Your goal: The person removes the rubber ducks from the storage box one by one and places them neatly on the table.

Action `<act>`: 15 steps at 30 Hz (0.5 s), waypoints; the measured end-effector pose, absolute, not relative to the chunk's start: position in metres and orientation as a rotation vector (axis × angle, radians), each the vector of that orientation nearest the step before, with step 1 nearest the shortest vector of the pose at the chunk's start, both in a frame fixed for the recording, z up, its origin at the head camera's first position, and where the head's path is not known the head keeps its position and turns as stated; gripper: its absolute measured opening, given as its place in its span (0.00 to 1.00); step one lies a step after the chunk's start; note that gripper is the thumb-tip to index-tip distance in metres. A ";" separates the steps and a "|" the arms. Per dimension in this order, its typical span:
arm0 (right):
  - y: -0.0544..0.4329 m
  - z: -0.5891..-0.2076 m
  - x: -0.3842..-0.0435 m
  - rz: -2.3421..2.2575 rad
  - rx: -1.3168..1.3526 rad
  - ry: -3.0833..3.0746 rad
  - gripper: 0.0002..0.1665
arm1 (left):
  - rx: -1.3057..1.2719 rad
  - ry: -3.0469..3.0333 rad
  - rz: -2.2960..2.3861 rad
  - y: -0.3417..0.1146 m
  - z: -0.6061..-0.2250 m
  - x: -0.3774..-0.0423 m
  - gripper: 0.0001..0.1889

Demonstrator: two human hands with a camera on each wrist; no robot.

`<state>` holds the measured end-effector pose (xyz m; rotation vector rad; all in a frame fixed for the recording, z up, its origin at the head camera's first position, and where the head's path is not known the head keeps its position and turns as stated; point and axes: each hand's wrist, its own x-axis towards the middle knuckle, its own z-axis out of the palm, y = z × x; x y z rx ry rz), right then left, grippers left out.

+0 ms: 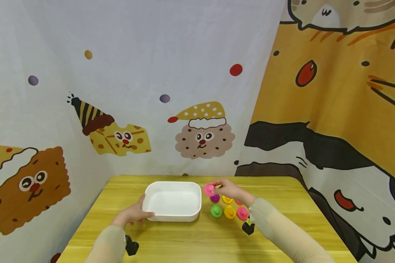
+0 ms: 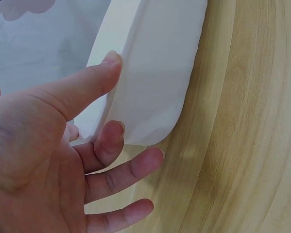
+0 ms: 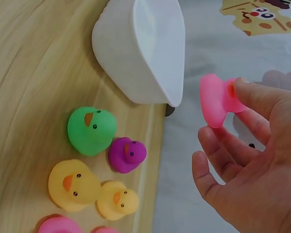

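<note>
A white plastic basin [image 1: 174,218] stands on the table, its inside bare. My left hand [image 1: 133,213] grips its left end; in the left wrist view the thumb [image 2: 94,80] presses on the rim while the other fingers spread loosely. Above the table, right of the basin, my right hand [image 1: 229,190] pinches a pink rubber duck [image 3: 213,101] between thumb and fingertips. Below that hand are several more ducks in two rows, among them a green duck [image 3: 91,131], a purple duck [image 3: 127,154], a large yellow duck [image 3: 74,185] and a small yellow duck [image 3: 118,200].
The wood-grain table [image 1: 197,244] ends at the back against a white cloth [image 1: 171,44] printed with cartoon figures. A pink duck [image 1: 242,213] sits at the near right of the group, close to my right sleeve [image 1: 283,230].
</note>
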<state>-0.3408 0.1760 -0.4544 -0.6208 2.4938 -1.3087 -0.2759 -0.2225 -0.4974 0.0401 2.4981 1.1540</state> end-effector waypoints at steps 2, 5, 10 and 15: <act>0.181 -0.455 -0.340 -1.325 -0.628 2.492 0.21 | 0.041 2.499 1.161 -0.222 -0.497 -0.276 0.56; 0.191 -0.456 -0.339 -1.351 -0.616 2.490 0.21 | 0.048 2.503 1.151 -0.221 -0.497 -0.277 0.57; 0.209 -0.457 -0.338 -1.364 -0.560 2.502 0.21 | 0.028 2.508 1.138 -0.221 -0.497 -0.277 0.57; 0.223 -0.455 -0.336 -1.347 -0.528 2.539 0.21 | 0.011 2.511 1.125 -0.221 -0.497 -0.277 0.57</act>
